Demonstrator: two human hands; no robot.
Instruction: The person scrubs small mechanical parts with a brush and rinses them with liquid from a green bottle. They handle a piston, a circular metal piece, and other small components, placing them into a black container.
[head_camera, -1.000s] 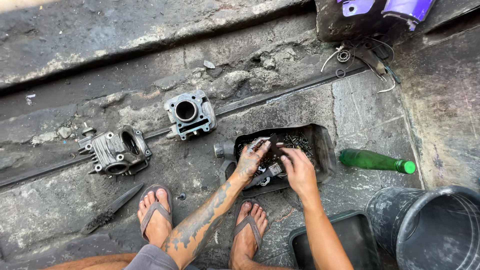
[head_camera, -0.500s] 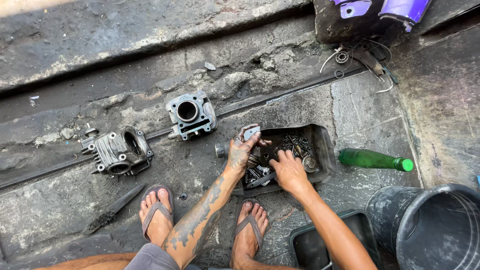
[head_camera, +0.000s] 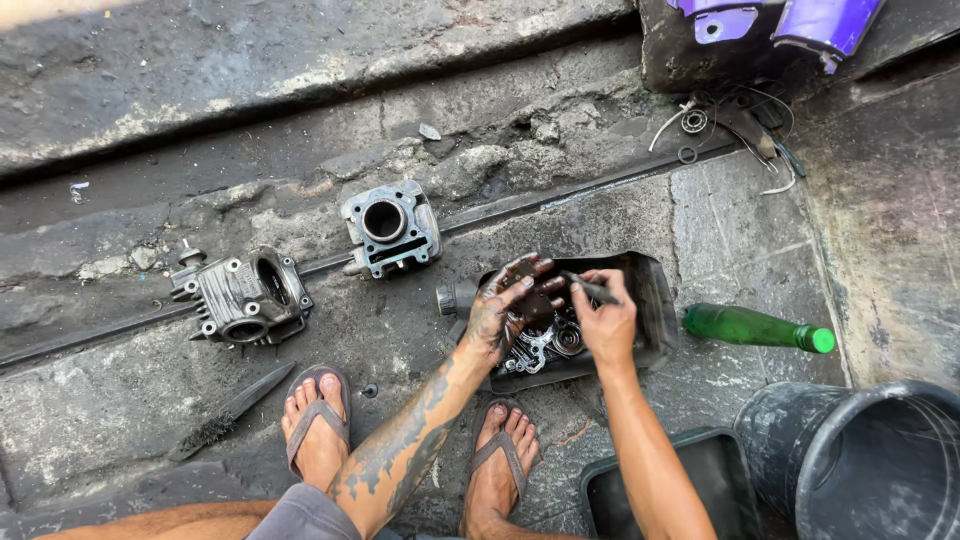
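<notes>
My left hand (head_camera: 508, 312), black with grease, holds a small dark metal part above a black tray (head_camera: 652, 322) of greasy engine parts. My right hand (head_camera: 604, 320) grips a thin dark tool whose tip touches that part. Several shiny gears and small pieces lie in the tray under both hands. A grey engine cylinder block (head_camera: 388, 228) with a round bore sits on the concrete left of the tray. A grey cylinder head (head_camera: 243, 298) lies farther left.
A green bottle (head_camera: 752, 327) lies on its side right of the tray. A dark bucket (head_camera: 868, 460) and a second black tray (head_camera: 708, 482) are at lower right. A dirty brush (head_camera: 230, 410) lies by my left foot. Purple bodywork (head_camera: 770, 20) sits at top right.
My left hand has lifted a small part out of the tray. My right hand has come up from the tray's parts and brought a thin tool against that part.
</notes>
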